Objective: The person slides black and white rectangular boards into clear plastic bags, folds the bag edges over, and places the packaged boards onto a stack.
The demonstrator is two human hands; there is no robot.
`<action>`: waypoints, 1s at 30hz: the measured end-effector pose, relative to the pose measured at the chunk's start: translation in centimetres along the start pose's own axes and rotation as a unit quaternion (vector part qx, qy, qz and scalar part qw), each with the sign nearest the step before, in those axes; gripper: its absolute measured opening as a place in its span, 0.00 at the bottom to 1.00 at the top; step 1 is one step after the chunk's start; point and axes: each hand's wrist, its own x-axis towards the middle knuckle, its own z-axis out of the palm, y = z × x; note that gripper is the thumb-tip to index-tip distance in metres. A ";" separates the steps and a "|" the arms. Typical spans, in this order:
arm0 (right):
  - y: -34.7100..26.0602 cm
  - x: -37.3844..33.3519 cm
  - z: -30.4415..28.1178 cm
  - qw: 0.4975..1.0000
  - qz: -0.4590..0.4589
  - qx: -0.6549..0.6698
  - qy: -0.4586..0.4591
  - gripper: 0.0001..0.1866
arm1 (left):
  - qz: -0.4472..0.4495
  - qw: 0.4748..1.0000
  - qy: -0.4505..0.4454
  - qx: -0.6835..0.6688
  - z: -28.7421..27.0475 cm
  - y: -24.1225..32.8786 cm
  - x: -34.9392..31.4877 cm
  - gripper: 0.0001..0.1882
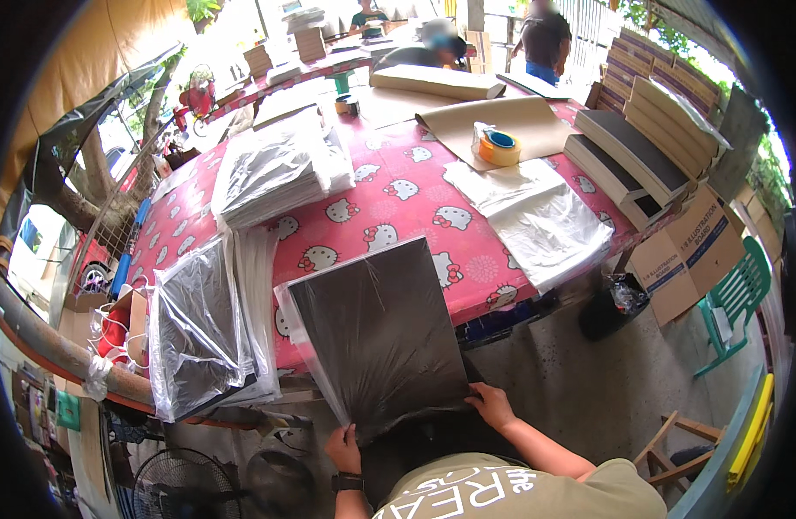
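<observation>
A large black board (376,333) in a clear plastic sleeve (313,368) rests with its far part on the table, its near end sticking out toward me. My left hand (344,448) pinches the sleeve at the near left corner. At the near right corner, my right hand (491,406) grips the edge of the sleeved board, thumb on top. To the left hangs a pile of sleeved black boards (199,324) over the table edge, and behind it lies another sleeved stack (272,169). Empty clear sleeves (536,221) are spread out on the right.
The table (372,203) wears a pink patterned cover. Tape rolls (499,148) sit on brown paper (523,121). Black board stacks (627,160) stand at right, near cartons (687,251) and a green chair (735,298). A fan (186,484) is at lower left. Several people are beyond.
</observation>
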 end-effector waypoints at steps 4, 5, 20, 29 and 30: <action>0.7 -0.2 0.4 1.000 0.003 -0.005 0.006 0.18 | -0.028 0.996 -0.015 -0.082 -0.7 0.5 -0.6 0.08; 0.9 -0.2 0.4 1.000 0.001 -0.001 0.005 0.19 | -0.042 0.993 -0.021 -0.112 -0.8 0.7 -0.6 0.09; 0.0 -0.9 0.2 0.991 0.028 -0.107 -0.076 0.44 | 0.035 0.992 -0.046 -0.116 -2.8 4.3 -1.5 0.11; 2.4 -1.5 0.8 0.984 -0.016 0.170 -0.051 0.33 | -0.059 0.962 -0.062 -0.260 -5.3 11.3 2.0 0.11; 2.8 -1.6 0.9 0.968 0.009 0.246 -0.040 0.31 | 0.004 0.970 -0.008 -0.244 -6.4 12.1 3.4 0.12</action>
